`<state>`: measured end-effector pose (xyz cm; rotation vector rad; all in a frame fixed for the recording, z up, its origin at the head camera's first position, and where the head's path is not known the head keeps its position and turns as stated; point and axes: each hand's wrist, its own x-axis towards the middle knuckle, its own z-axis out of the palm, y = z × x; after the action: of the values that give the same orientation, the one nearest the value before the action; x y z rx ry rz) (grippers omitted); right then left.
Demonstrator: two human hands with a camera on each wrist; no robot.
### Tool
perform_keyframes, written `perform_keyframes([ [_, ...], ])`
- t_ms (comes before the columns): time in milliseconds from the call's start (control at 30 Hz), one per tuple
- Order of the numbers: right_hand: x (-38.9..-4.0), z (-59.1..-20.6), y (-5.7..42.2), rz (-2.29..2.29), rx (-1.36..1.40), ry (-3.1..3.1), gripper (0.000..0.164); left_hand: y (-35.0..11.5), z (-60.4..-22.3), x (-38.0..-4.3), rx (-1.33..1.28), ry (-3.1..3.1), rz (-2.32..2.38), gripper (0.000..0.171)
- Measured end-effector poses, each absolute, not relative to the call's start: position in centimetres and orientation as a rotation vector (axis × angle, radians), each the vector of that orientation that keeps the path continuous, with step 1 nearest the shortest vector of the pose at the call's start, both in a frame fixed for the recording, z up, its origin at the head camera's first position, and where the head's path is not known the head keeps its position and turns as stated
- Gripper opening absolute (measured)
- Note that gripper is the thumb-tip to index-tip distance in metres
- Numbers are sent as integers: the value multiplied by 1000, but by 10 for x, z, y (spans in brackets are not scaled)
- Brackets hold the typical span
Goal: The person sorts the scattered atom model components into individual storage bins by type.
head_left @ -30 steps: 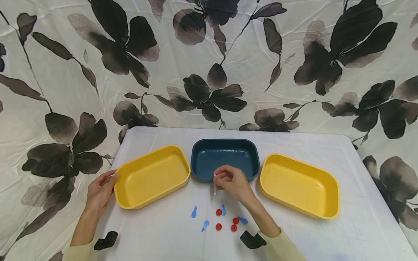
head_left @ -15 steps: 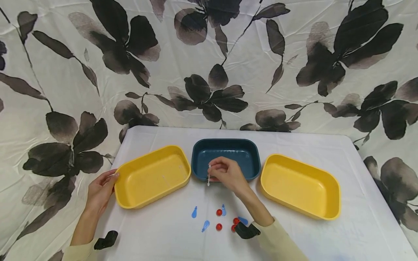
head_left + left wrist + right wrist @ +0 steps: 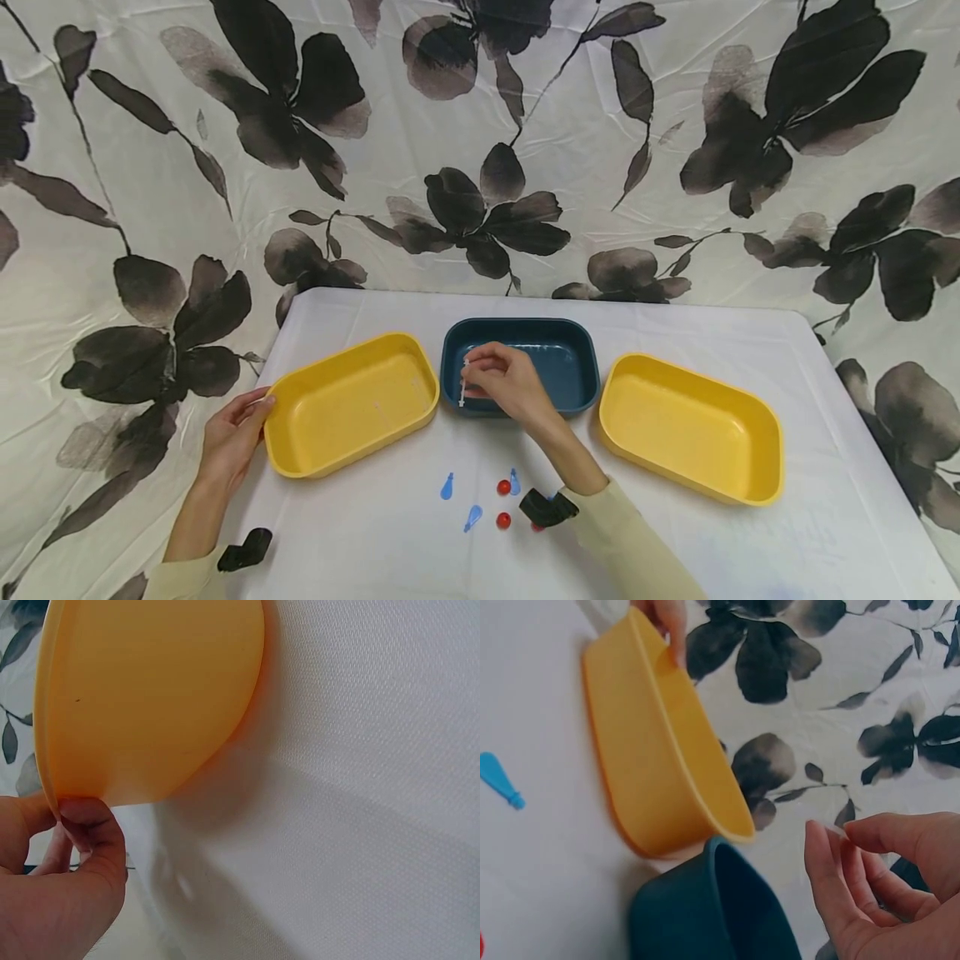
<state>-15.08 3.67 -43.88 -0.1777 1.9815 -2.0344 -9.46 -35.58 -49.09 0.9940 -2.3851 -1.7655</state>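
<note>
My right hand [image 3: 504,379] pinches a thin whitish stick [image 3: 463,383] with wider ends, between thumb and fingertips, upright over the left part of the dark blue tray [image 3: 570,410]. In the right wrist view only a faint clear bit shows at the fingertips. At the left, my left hand [image 3: 231,437] grips the outer end of a yellow tray [image 3: 322,468]; in the left wrist view the thumb and fingers [image 3: 94,814] pinch its rim. Small clear pieces [image 3: 378,407] lie inside that tray.
Small blue teardrop-shaped pieces with narrow necks [image 3: 472,518] and several red beads [image 3: 503,521] lie on the white table in front of the trays, some hidden by the right wrist strap [image 3: 547,508]. Another yellow tray [image 3: 693,475] stands at the right. Flowered cloth hangs behind.
My right hand has moved left and away from me with the stick, from the blue tray's front edge to over its inside. My left hand stays on the yellow tray.
</note>
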Motion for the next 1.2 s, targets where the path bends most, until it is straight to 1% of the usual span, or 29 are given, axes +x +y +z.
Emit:
perform_keyframes([
  [233, -158, -434, 23, -2054, -184, 1933, 28, -357, -492, -96, 985, -2369, -1784, 58],
  [500, -164, -433, 4, -2042, -188, 1920, 22, -357, -493, -95, 980, -2347, -1807, 56],
  [867, -172, -437, -23, -1973, -181, 1974, 20, -358, -494, -95, 979, -2327, -1818, 53],
  [1200, -175, -440, -43, -1900, -148, 2005, 17, -358, -492, -96, 987, -2321, -1821, 57],
])
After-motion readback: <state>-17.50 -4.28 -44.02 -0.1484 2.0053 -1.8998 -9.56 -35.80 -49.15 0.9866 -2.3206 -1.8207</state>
